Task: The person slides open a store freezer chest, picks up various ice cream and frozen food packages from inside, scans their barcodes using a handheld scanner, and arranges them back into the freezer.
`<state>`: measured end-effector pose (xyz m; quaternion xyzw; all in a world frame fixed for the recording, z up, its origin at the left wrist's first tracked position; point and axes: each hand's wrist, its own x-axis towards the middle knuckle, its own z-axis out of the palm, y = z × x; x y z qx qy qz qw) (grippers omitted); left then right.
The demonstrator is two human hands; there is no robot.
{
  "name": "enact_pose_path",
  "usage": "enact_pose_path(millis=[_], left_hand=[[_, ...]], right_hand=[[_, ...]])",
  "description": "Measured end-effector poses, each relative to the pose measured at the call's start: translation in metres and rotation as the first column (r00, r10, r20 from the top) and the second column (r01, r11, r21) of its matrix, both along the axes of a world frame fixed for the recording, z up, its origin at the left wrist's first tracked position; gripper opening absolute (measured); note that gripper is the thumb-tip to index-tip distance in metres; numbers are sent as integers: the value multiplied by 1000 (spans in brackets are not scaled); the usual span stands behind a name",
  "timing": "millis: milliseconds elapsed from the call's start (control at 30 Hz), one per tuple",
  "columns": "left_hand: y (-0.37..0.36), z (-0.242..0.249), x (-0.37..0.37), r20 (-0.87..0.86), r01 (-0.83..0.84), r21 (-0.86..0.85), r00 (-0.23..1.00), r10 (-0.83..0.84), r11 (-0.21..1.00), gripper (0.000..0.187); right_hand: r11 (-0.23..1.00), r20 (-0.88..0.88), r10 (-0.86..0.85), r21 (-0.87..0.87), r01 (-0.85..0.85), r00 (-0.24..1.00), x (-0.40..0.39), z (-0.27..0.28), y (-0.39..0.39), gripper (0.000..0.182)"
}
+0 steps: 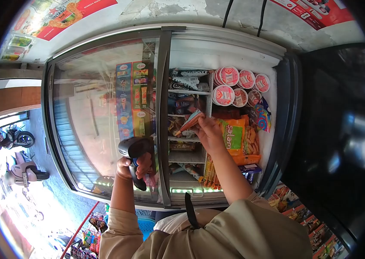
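My left hand (142, 163) is wrapped round the handle of a black barcode scanner (134, 147), above the closed glass lid on the left. My right hand (210, 133) pinches a wrapped ice cream cone (192, 119) over the open half of the chest freezer (242, 52). Below the cone, more wrapped ice creams (184, 103) lie in narrow divided compartments. Right of the hand sits an orange and green bag (233, 136), partly behind my forearm. Stacked ice cream cups (229, 76) with pink lids stand in the far right section.
The sliding glass lid (87, 99) covers the freezer's left half, with a price poster (131, 99) seen there. A large black surface (337, 129) stands at the right. Snack packets (294, 207) hang at lower right. Motorbikes (23, 170) are parked outside at left.
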<state>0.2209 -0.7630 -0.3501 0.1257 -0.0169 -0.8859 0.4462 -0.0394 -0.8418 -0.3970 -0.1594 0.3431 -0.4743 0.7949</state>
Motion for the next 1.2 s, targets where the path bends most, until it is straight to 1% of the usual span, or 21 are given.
enact_pose_path(millis=[33, 67, 133, 267, 367, 433, 467, 500, 567, 600, 633, 700, 733, 767, 833, 900, 967, 1033, 1067, 1133, 1200], left_hand=[[0, 0, 0, -5, 0, -2, 1000, 0, 1000, 29], [0, 0, 0, -10, 3, -1, 1000, -3, 1000, 29], [0, 2, -1, 5, 0, -9, 1000, 0, 1000, 29], [3, -2, 1, 31, -9, -4, 999, 9, 1000, 29], [5, -8, 1, 58, -42, -72, 997, 46, 997, 33], [7, -10, 1, 56, -47, -85, 997, 52, 995, 33], [8, -11, 0, 45, -60, -88, 997, 64, 994, 33], [9, -11, 0, 34, -73, -90, 996, 77, 993, 33], [9, -9, 0, 49, -74, -93, 996, 79, 993, 34], [10, -8, -1, 70, -78, -106, 994, 86, 991, 34], [10, -8, -2, 89, -81, -118, 992, 91, 990, 34], [10, -5, -4, 107, -87, -139, 989, 102, 987, 35], [9, -1, -6, 140, -91, -163, 983, 114, 982, 32], [11, 1, -8, 173, -96, -187, 976, 129, 978, 29], [18, 5, -15, 197, -134, -220, 964, 179, 966, 30], [30, 11, -24, 338, -203, -296, 892, 301, 933, 30], [52, 17, -31, 363, -214, -311, 874, 324, 926, 32], [74, 37, -47, 684, -130, -205, 690, 237, 970, 33], [85, 37, -54, 683, -137, -205, 690, 242, 969, 33], [101, 37, -69, 673, -68, -150, 724, 152, 986, 32], [109, 42, -89, 693, -60, -137, 707, 138, 989, 30]], right_hand=[[1000, 91, 20, -17, -18, 996, -3, 13, 2, 40], [1000, 85, 21, -21, -19, 996, -5, 21, 4, 40], [999, 162, 15, -48, -7, 987, -10, 29, 10, 42], [994, 208, 49, -109, -27, 977, -21, 25, 19, 41], [994, 236, 80, -91, -60, 968, -25, 23, 27, 43], [998, 261, 13, 63, -31, 965, -26, 26, 33, 45], [994, 237, 8, 107, -35, 972, -26, 29, 37, 48], [993, 236, 15, 111, -43, 972, -27, 29, 40, 48], [993, 348, -3, 113, -39, 938, -28, 30, 42, 46], [987, 277, -45, 162, 0, 960, -27, 33, 45, 39], [986, 272, -43, 164, -2, 961, -26, 32, 49, 39], [968, 246, -113, 246, 51, 962, -27, 29, 54, 33], [978, 191, -103, 200, 64, 976, -26, 32, 55, 31], [979, 186, -98, 196, 61, 978, -28, 30, 58, 31], [984, 273, -18, 174, -31, 962, -31, 28, 60, 32], [988, 297, 28, 137, -72, 954, -35, 31, 64, 32], [988, 319, 69, 107, -108, 945, -40, 34, 70, 32], [989, 292, 7, 138, -50, 956, -44, 33, 75, 37], [989, 290, 13, 138, -55, 957, -48, 33, 76, 37], [989, 261, 129, 39, -144, 957, -57, 34, 78, 38], [993, 225, 107, 28, -117, 968, -63, 31, 81, 39]])
